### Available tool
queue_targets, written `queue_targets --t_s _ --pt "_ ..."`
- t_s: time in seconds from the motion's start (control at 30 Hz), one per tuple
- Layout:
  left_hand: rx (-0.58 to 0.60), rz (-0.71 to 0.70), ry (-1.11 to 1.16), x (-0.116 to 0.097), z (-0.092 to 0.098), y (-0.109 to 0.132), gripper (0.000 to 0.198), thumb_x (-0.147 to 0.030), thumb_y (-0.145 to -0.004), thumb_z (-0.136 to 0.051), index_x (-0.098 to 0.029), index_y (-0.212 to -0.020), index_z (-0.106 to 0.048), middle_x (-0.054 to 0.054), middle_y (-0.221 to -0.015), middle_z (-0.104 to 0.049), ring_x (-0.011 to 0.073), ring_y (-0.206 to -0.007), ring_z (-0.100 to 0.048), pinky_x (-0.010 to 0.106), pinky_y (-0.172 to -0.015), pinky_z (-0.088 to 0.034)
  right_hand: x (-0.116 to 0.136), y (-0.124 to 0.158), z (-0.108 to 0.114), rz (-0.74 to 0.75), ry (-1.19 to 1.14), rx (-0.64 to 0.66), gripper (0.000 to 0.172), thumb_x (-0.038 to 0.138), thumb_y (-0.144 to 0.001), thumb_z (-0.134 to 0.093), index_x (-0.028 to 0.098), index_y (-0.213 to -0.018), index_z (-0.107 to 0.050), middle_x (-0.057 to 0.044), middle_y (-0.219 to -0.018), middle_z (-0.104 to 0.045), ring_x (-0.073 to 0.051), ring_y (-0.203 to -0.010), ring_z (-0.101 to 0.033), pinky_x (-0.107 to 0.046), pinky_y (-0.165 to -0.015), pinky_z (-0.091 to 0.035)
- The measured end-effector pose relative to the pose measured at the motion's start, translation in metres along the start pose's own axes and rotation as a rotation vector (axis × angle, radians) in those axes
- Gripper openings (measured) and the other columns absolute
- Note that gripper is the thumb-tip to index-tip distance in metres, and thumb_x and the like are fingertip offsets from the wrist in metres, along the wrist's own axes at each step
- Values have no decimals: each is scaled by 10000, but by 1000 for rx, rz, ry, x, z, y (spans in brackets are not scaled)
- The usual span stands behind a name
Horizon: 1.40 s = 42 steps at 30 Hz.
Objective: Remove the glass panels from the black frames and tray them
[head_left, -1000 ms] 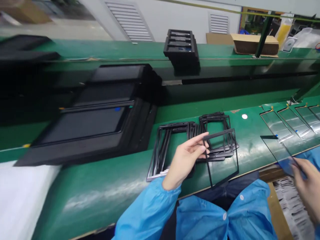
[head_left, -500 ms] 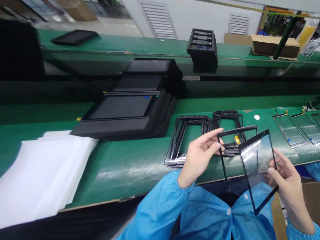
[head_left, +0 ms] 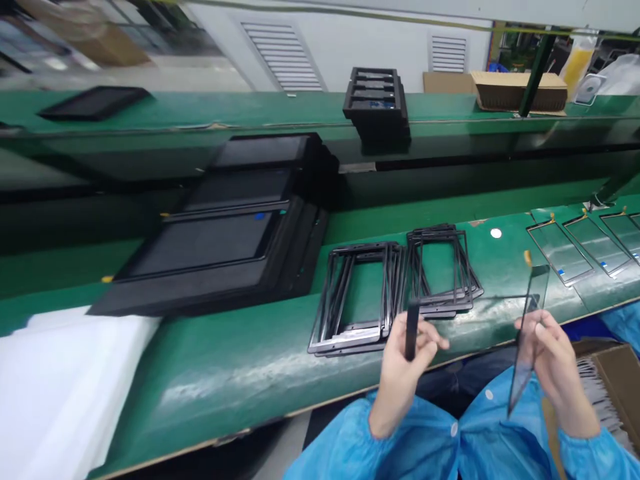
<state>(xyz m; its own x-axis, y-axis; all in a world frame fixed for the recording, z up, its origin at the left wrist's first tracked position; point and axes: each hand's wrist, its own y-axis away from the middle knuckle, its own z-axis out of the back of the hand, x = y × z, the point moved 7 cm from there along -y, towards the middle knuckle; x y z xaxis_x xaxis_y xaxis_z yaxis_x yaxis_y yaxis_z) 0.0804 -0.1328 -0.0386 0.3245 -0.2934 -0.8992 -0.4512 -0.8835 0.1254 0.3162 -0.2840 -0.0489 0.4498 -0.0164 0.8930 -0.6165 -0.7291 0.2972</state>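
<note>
My left hand [head_left: 407, 353] is closed around a thin black frame [head_left: 412, 330], which shows mostly as a dark upright strip; the rest of it is hard to make out. Off to the right, my right hand [head_left: 553, 357] grips a clear glass panel [head_left: 525, 347] with a dark border, turned nearly edge-on, a small yellow tab [head_left: 528, 259] by its top. The two hands are apart. Just beyond my left hand lies a pile of black frames [head_left: 325, 300], with a second pile of frames [head_left: 465, 257] to its right on the green bench [head_left: 235, 373].
Stacked black trays with dark screens [head_left: 200, 243] stand left of the frames. White sheets [head_left: 65, 387] lie at the near left. Glass panels [head_left: 560, 253] are laid out at right. A shelf behind carries small black trays [head_left: 377, 107] and a cardboard box [head_left: 520, 90].
My hands have drawn apart, and the glass panel has turned from facing me to nearly edge-on. The frame has turned edge-on too. The view has swung slightly to the right.
</note>
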Motion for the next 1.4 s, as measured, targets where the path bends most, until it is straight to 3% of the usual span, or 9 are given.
queue_targets --t_s 0.17,0.3,0.43,0.53,0.63,0.77,1.07,1.2,1.4 --pt "702 160 -126 -20 -15 26 729 -548 -968 -752 -257 -1595 -520 175 -1288 -750 306 -1127 -744 441 -1008 -554 23 -7 18 -136 363 269 459 548 -822 -906 205 -915 -616 -17 -725 -708 -110 -506 -545 -232 -502 -450" --pt "921 284 13 -36 -20 18 708 -631 -1000 -650 -310 -1619 -529 193 -1536 -634 364 -1246 -708 475 -1006 -551 31 -11 5 -144 459 389 485 597 -840 -876 223 -904 -574 17 -706 -644 -134 -577 -568 -232 -515 -429" --pt "826 467 6 -23 -26 2 785 -754 -936 -638 -204 -1495 -679 220 -1402 -720 328 -1087 -753 410 -875 -603 37 -12 -19 -72 571 578 406 555 -937 -796 211 -897 -585 1 -771 -654 -154 -668 -644 -253 -608 -463" --pt "658 564 -155 -2 -31 -6 596 -637 -882 -789 -151 -1225 -836 166 -1100 -818 213 -862 -742 268 -714 -581 37 -10 -40 -34 653 702 345 506 -978 -755 203 -902 -610 -8 -814 -659 -185 -759 -697 -279 -709 -506" --pt "623 619 -154 12 -42 -8 460 -516 -798 -890 -153 -1079 -865 93 -875 -793 154 -675 -685 214 -557 -532 34 -9 -60 8 731 778 262 451 -1017 -703 204 -960 -637 -29 -856 -706 -206 -811 -707 -287 -735 -508" --pt "662 616 -48 12 -47 -10 484 -395 -721 -953 -182 -1141 -848 19 -758 -712 115 -536 -614 179 -416 -465 33 -5 -75 41 772 833 196 392 -1034 -673 213 -959 -647 -31 -885 -729 -212 -815 -715 -287 -737 -509" --pt "843 661 52 -14 -57 1 826 -330 -648 -1028 -240 -1399 -697 -27 -766 -658 154 -594 -672 218 -465 -544 48 -1 -88 215 801 817 183 401 -977 -753 220 -944 -760 -64 -924 -745 -234 -851 -684 -319 -792 -546" --pt "780 573 -18 -29 -51 -4 694 -168 -658 -960 -244 -1314 -748 -12 -831 -661 160 -649 -699 238 -530 -573 58 -10 -65 276 674 632 219 388 -856 -886 234 -1004 -844 -137 -1134 -758 -300 -1018 -720 -385 -865 -607" --pt "435 299 -218 -46 -21 -29 583 -42 -718 -728 -206 -1276 -758 -34 -754 -626 134 -641 -703 202 -561 -580 47 -31 20 185 296 92 474 391 -728 -983 277 -1167 -847 -109 -953 -787 -177 -571 -626 -272 -441 -506"
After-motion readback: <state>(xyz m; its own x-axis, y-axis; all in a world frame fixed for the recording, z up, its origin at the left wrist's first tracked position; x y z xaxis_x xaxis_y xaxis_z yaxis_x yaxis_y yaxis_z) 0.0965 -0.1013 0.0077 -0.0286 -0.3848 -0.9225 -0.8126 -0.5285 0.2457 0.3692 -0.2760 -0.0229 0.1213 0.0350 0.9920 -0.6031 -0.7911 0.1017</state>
